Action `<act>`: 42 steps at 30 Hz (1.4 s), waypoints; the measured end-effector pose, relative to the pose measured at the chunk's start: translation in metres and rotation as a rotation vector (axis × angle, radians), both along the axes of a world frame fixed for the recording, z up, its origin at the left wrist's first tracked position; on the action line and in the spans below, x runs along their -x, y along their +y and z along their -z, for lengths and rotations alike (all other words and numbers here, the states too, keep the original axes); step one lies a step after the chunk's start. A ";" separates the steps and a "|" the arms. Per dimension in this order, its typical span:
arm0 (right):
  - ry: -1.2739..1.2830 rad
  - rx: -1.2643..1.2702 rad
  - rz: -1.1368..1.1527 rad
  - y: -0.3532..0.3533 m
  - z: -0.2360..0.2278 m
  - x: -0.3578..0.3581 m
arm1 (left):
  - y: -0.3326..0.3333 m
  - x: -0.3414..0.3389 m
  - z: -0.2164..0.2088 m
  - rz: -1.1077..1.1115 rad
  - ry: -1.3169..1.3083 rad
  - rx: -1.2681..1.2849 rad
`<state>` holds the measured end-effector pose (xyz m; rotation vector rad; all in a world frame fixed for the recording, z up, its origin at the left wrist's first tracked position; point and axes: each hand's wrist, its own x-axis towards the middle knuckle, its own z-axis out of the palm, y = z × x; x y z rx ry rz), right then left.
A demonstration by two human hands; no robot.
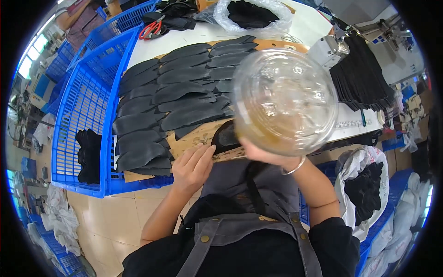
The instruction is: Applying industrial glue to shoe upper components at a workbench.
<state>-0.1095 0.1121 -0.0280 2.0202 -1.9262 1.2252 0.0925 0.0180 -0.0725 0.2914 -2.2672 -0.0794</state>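
My right hand (265, 154) grips a large clear plastic jar (286, 101) and holds it up close to the camera, its round ridged base facing me. A yellowish tint shows in the jar's lower left. The jar hides part of the table behind it. At the near edge of a wooden board (191, 141), my left hand (193, 166) lies with its fingers stretched out and holds nothing. Its fingertips touch or nearly touch a curved black piece (226, 137) on the board. Overlapping rows of dark, curved cut pieces (184, 74) cover much of the board.
A blue crate (85, 115) with black pieces (88, 154) stands left. Red-handled scissors (151, 30) and a clear bag of black material (253, 16) lie at the back. A machine head (328, 51), stacked black pieces (364, 74) and a white sack (360, 184) are right.
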 end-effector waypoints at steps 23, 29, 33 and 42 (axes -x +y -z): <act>-0.988 0.543 0.186 0.101 0.010 0.049 | -0.009 0.120 -0.075 0.230 -0.626 -0.177; -1.059 0.568 0.135 0.098 0.009 0.043 | -0.014 0.123 -0.079 0.271 -0.701 -0.248; -1.115 0.557 0.105 0.097 0.009 0.035 | -0.017 0.123 -0.075 0.279 -0.703 -0.348; -1.521 0.309 -0.464 0.073 -0.002 0.018 | -0.025 0.117 -0.065 0.293 -0.347 -0.616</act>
